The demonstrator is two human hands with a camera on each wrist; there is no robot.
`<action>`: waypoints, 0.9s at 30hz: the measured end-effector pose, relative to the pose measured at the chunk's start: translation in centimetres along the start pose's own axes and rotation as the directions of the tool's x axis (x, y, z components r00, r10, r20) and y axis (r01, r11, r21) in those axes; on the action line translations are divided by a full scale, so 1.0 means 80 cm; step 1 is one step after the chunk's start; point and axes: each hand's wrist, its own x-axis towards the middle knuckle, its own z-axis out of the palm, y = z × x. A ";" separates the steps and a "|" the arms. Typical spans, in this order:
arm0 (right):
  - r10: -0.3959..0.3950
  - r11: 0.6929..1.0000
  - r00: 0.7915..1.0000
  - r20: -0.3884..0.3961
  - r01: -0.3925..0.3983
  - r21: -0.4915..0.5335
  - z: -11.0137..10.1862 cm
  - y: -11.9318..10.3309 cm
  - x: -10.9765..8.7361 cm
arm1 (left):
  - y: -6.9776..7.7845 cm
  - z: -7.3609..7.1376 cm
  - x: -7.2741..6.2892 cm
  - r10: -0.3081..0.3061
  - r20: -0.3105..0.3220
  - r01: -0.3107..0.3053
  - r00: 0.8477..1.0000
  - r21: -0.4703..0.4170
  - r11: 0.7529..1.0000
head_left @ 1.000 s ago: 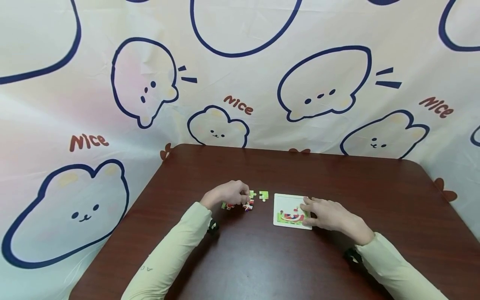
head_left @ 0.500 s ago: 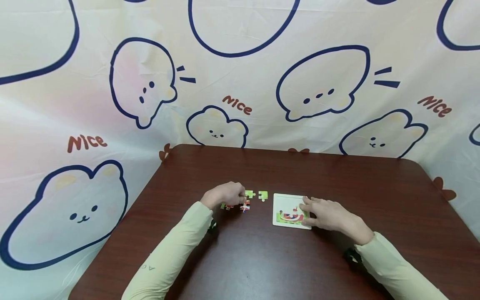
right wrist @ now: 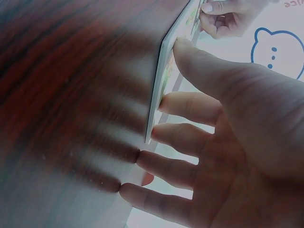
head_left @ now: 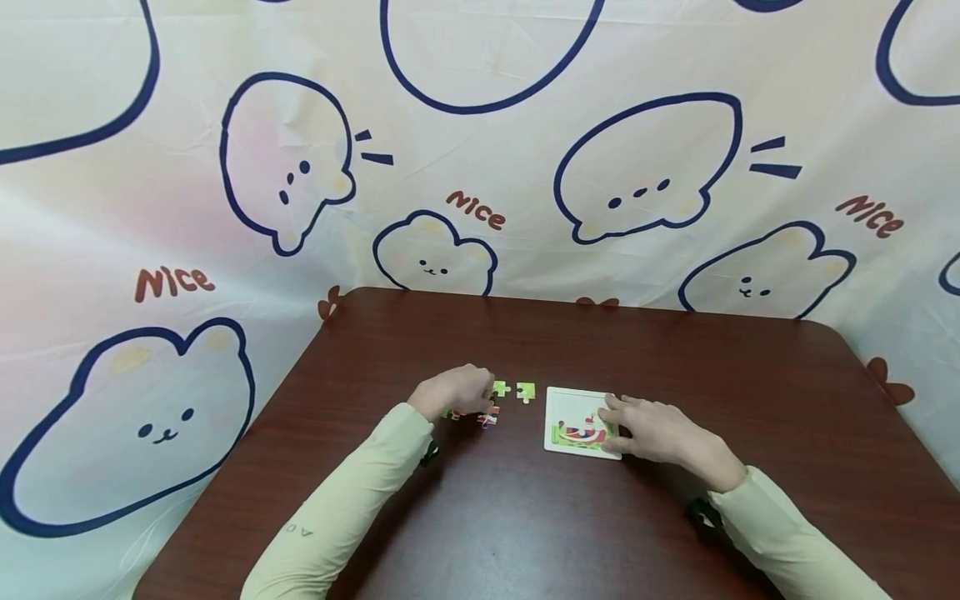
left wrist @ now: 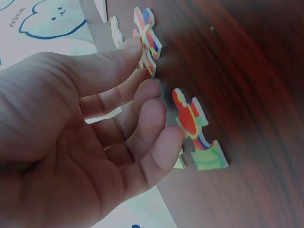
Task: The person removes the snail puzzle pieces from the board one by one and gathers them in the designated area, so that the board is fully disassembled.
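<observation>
My left hand (head_left: 456,390) is over the loose puzzle pieces left of the puzzle board. In the left wrist view its thumb and index finger pinch a red, blue and yellow puzzle piece (left wrist: 147,33); the other fingers curl loosely. Below them lies another puzzle piece (left wrist: 192,121), red with a green corner. My right hand (head_left: 654,427) rests at the right side of the white-framed puzzle board (head_left: 573,408). In the right wrist view the thumb and two fingers touch the board (right wrist: 164,71), while the outer fingertips rest on the table. Colourful pieces fill the board's near part.
Two green puzzle pieces lie beyond the left hand, one (head_left: 526,392) near the board and one (head_left: 501,389) beside the fingers. Everything sits on a dark brown table (head_left: 510,517). A patterned cloth (head_left: 465,167) hangs behind it.
The red and white piece at my left fingertips has shifted slightly left and nearer, and that hand now covers more of the pieces. My right hand and the board have barely moved.
</observation>
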 end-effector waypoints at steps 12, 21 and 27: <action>0.012 1.000 1.000 0.003 -0.012 0.016 -0.002 -0.001 0.001 | 0.009 -0.010 -0.002 -0.034 -0.056 0.032 0.998 -0.037 0.999; 0.020 1.000 1.000 -0.003 -0.020 0.022 -0.001 0.000 0.001 | 0.034 -0.003 0.004 0.040 -0.093 -0.046 0.995 -0.065 0.997; 0.030 0.999 0.999 -0.013 -0.029 0.036 0.001 0.002 0.002 | 0.064 0.007 0.012 0.126 -0.147 -0.129 0.981 -0.012 0.992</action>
